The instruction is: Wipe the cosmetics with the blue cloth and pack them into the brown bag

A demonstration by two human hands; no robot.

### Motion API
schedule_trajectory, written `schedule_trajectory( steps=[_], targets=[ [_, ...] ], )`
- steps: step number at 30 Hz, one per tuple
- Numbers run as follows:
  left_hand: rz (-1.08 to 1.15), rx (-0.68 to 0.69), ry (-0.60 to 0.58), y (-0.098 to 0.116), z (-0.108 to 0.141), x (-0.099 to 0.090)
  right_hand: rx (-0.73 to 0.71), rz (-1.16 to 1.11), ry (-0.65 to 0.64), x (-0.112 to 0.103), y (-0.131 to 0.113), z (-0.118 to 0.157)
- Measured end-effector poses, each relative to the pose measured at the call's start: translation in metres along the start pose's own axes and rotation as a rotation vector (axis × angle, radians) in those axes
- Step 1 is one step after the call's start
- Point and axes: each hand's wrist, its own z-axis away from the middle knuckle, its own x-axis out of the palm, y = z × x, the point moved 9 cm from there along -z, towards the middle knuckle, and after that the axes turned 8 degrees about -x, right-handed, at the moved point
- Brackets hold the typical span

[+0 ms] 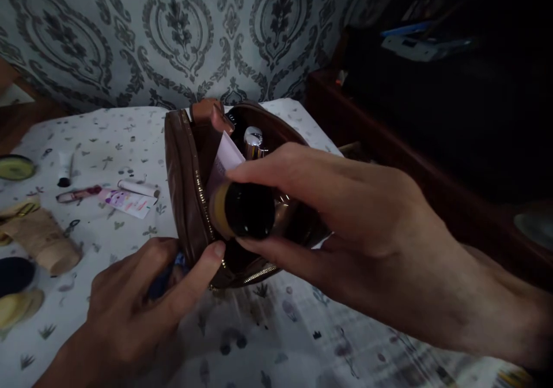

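Observation:
A brown zip pouch (176, 163) stands unzipped on the cloth. My left hand (133, 301) is closed on its near left side, thumb along the gold zipper. Something blue (161, 281) shows between that hand's fingers, too covered to name. Over the pouch's mouth, my right hand (345, 221) grips a small container with a black cap (250, 210) and a yellowish body, thumb and fingers on opposite sides. Inside the pouch are a pale pink tube (228, 156) and a silver-capped item (253, 139). My right hand hides part of the contents.
On the white printed cloth (121, 123) to the left lie a beige tube (47, 241), a white and purple tube (127, 202), a small black-capped tube (65, 168) and several round cosmetics. Patterned fabric (228, 30) rises behind. Dark wooden furniture (322, 97) borders the right.

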Motion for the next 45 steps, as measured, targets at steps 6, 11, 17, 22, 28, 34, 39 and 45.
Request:
schedule_trajectory(
  steps=[6, 11, 17, 22, 28, 34, 39, 45],
  targets=[
    [0.012, -0.104, 0.059, -0.003, -0.001, -0.002, 0.011, 0.032, -0.345, 0.023, 0.008, -0.007],
    [0.028, -0.057, 0.019, -0.002, -0.003, 0.001, 0.056, -0.041, -0.625, 0.042, 0.013, -0.008],
    [0.024, 0.011, 0.026, -0.001, -0.002, 0.0, 0.109, -0.059, -0.782, 0.06, 0.011, -0.023],
    [0.004, -0.025, 0.055, -0.002, -0.003, 0.0, -0.056, -0.03, -0.763, 0.076, 0.004, -0.021],
    [-0.005, -0.027, 0.086, 0.0, -0.006, 0.0, -0.101, -0.037, -0.935, 0.09, 0.003, -0.019],
    [-0.016, -0.055, 0.089, -0.002, -0.004, 0.0, -0.148, -0.029, -0.938, 0.093, 0.003, -0.023],
    [-0.038, -0.08, 0.049, -0.005, 0.001, 0.003, -0.198, 0.042, -0.968, 0.098, 0.001, -0.021],
    [-0.023, -0.082, 0.041, -0.005, 0.001, 0.005, -0.167, 0.285, -1.246, 0.108, -0.001, -0.014]
  ],
)
